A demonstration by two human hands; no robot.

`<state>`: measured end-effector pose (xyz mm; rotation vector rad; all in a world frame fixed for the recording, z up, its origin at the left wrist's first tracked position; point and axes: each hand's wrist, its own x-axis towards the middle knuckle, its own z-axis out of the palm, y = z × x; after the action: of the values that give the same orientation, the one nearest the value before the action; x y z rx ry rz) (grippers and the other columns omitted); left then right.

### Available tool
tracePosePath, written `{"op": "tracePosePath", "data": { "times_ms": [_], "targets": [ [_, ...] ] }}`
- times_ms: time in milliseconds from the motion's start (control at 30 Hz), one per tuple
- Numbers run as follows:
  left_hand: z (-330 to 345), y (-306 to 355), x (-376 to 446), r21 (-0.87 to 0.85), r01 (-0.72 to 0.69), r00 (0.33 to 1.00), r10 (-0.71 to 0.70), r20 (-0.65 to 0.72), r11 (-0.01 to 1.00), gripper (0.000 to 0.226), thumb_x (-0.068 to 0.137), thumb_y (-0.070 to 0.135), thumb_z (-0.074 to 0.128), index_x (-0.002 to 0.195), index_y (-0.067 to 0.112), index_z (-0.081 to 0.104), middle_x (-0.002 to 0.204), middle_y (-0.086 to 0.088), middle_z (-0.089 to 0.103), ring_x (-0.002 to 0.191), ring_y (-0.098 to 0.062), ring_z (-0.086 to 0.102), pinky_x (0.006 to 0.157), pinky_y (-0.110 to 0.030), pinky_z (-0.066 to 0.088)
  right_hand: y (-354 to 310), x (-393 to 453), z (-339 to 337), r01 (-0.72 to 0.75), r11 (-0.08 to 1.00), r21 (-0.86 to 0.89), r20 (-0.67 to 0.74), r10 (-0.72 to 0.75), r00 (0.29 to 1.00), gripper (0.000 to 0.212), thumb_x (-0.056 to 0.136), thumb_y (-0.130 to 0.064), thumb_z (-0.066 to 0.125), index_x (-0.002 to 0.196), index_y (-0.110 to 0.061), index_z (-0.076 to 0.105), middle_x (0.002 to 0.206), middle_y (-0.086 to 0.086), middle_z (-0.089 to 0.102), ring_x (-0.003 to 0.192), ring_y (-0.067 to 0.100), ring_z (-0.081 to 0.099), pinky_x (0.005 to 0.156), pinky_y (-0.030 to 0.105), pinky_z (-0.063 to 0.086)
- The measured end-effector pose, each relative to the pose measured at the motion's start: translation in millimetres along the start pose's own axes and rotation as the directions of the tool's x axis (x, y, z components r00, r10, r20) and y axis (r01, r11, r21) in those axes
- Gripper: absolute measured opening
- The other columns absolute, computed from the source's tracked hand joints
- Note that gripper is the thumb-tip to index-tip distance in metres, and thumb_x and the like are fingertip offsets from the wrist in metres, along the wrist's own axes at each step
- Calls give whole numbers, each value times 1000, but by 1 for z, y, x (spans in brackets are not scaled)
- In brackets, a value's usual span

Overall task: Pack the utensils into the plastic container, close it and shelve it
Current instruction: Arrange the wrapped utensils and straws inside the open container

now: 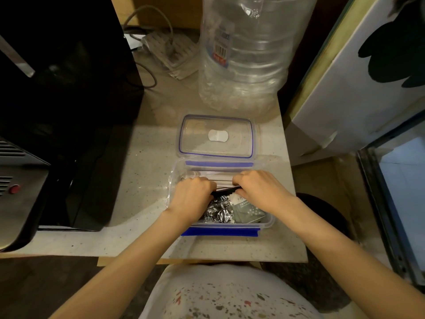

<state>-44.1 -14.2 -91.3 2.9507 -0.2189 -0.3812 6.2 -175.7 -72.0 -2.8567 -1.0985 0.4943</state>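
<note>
Speckled counter (142, 162): our left hand (192, 196) and right hand (259, 187) pinch a slim black utensil (224, 192) inside the open plastic container (171, 192). Light, stiff; best held at its ends. Lid (216, 135) lies behind.

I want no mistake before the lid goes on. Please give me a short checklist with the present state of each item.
1. Lid free and within reach, lying behind the container: ok.
2. Left hand and right hand out of the container: not ok, both inside, gripping a black utensil.
3. Contents below the rim: cannot tell.
4. Near blue latch folded outward: ok.
5. Countertop room around the container: ok.
</note>
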Motion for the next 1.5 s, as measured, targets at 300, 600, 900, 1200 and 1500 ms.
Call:
{"op": "tracePosePath", "data": {
  "times_ms": [300, 600, 900, 1200, 1500],
  "targets": [
    [7, -3, 2, -52, 19, 1000, -20, -24, 998, 23, 92, 27, 52, 104, 19, 70, 109, -6, 65, 103, -24, 60, 74, -34, 50, -15, -23, -1, -140, 984, 112, -43, 146, 988, 28, 94, -27, 51, 115, -9, 58, 114, 7, 59, 94, 22, 63, 78, 30, 54],
    [-1, 1, -7, -130, 9, 997, -19, -76, 991, 27, 89, 20, 55, 114, 16, 63, 116, -5, 62, 105, -24, 59, 79, -35, 52, -20, -17, 9, -256, 963, 85, 172, 239, 956, 17, 91, -5, 54, 105, -3, 61, 113, 14, 56, 89, 26, 64, 73, 32, 54],
    [1, 20, -12, -330, -26, 1000, 28, 1, 944, 23, 86, 27, 60, 105, 19, 70, 107, -2, 65, 94, -19, 62, 79, -36, 56, -18, -10, -4, -262, 957, 123, 325, 211, 922, 14, 89, -2, 52, 102, -3, 58, 113, 13, 53, 78, 20, 56, 54, 23, 38],
    [-2, 16, 2, -268, -72, 984, 112, 137, 961, 31, 76, 20, 70, 106, 22, 65, 107, -3, 60, 96, -24, 60, 79, -40, 55, -16, -3, -6, -274, 957, 91, 424, 212, 881, 25, 81, 2, 60, 106, -2, 59, 108, 13, 59, 91, 24, 60, 65, 28, 46],
    [-2, 9, 1, -178, -211, 960, 239, 149, 961, 37, 82, 22, 66, 120, 23, 61, 111, -4, 57, 97, -25, 60, 82, -39, 54, -15, -9, 1, -221, 971, 88, 306, 185, 934, 33, 84, 3, 58, 116, -6, 53, 110, 14, 60, 91, 26, 62, 75, 35, 53]
  ]
}}
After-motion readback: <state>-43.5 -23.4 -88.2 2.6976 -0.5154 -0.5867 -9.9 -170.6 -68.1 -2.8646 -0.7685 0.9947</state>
